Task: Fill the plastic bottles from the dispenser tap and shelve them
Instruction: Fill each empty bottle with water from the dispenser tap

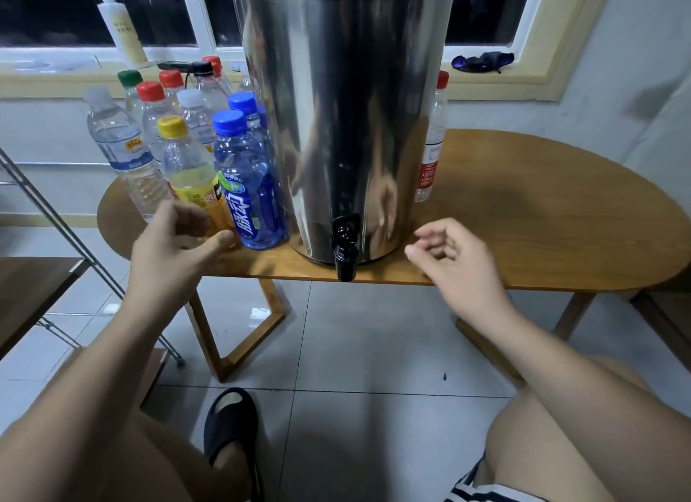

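Observation:
A tall steel dispenser [344, 120] stands on the wooden table [542, 217], its black tap [346, 249] hanging over the front edge. Several capped plastic bottles stand to its left. Nearest are a yellow-capped bottle [187, 164] and a blue bottle [245, 187]. My left hand [175, 247] is just in front of the yellow-capped bottle's base, fingers loosely curled, thumb by its foot, and I cannot tell if it touches. My right hand [456, 266] hovers right of the tap at the table edge, fingers loosely curled and holding nothing. A red-capped bottle [433, 142] stands behind the dispenser's right side.
A metal-framed shelf rack [45, 277] with wooden boards stands at the left. A window sill behind holds a white tube [123, 30] and a dark cloth [482, 60]. My knees and a black slipper [232, 426] are on the tiled floor below.

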The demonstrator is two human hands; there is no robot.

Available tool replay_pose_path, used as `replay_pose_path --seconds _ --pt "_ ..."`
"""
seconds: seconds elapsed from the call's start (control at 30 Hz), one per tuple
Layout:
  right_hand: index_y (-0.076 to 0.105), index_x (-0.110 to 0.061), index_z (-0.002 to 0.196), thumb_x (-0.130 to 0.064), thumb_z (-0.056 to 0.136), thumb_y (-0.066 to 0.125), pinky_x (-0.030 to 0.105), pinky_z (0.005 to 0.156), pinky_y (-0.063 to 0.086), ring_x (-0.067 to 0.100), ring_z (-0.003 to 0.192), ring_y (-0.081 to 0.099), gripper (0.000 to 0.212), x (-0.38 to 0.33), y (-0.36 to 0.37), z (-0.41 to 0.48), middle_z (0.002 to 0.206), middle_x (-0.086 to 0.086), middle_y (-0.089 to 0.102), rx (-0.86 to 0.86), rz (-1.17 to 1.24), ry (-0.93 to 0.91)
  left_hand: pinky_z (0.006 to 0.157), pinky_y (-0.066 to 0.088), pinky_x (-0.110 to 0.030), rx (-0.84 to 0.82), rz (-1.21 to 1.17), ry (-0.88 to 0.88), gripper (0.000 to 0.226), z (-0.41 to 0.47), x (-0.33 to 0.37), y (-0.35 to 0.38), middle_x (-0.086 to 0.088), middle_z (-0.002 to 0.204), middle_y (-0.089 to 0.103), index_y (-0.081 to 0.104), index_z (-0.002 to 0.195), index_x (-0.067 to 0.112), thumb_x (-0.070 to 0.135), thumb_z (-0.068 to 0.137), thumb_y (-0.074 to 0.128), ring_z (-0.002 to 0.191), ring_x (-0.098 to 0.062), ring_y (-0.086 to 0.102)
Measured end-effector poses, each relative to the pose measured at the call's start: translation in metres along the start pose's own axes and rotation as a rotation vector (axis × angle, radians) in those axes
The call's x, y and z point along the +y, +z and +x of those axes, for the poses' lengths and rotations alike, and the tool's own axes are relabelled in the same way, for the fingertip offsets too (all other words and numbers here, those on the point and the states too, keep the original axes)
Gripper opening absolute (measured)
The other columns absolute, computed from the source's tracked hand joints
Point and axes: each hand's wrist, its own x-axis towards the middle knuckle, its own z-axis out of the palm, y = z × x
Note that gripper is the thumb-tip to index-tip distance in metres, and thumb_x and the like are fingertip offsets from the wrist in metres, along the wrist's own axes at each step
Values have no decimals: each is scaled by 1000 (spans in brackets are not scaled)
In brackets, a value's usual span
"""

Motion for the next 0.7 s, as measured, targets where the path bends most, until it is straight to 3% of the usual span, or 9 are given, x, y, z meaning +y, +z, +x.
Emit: replay_pose_path --seconds 0.13,0.2,0.27,0.37,0.47,0.57,0.7 --pt "72 -33 104 -32 89 86 53 88 63 17 92 74 20 -2 -18 39 95 -5 75 69 -44 35 79 55 -30 -190 108 76 25 -9 4 19 10 101 72 70 105 27 31 89 89 94 -6 68" --pt "70 -43 96 -44 81 85 59 86 63 21 95 75 21 0 -21 61 95 -6 77 124 -57 42 77 53 -28 -259 178 153 23 -14 6 28 13 101 68 71 102 31 32 89 89 94 -5 65" --pt "70 -41 96 -43 77 84 60 89 61 23 95 75 24 4 -22 84 94 -5 77 189 -45 39 77 53 -25 -339 212 213 22 -18 6 36 15 102 66 70 101 36 33 89 88 95 -2 65" --pt "67 -20 111 -29 86 87 47 90 60 18 94 70 33 0 -23 117 99 -3 72 263 -64 63 83 55 -29 -439 265 258 22 -22 0 45 20 106 62 68 101 44 35 91 86 101 -3 61" --pt "60 -21 125 -40 83 91 28 74 51 17 102 67 55 -6 -25 146 115 -4 68 315 -82 134 86 55 -33 -433 276 258 19 -23 -4 48 22 109 59 69 103 44 37 93 83 107 -5 57" --pt "51 -22 141 -43 80 93 27 76 47 18 109 64 77 -11 -25 166 127 -1 63 262 -112 161 87 55 -33 -436 265 254 18 -23 -5 48 23 110 59 70 104 44 37 94 83 108 -5 57" --pt "42 -22 152 -35 86 90 19 69 42 19 110 61 83 -12 -22 182 130 1 59 166 -126 190 87 53 -30 -448 258 246 17 -23 -6 47 23 112 59 71 106 43 39 94 82 110 -7 58"
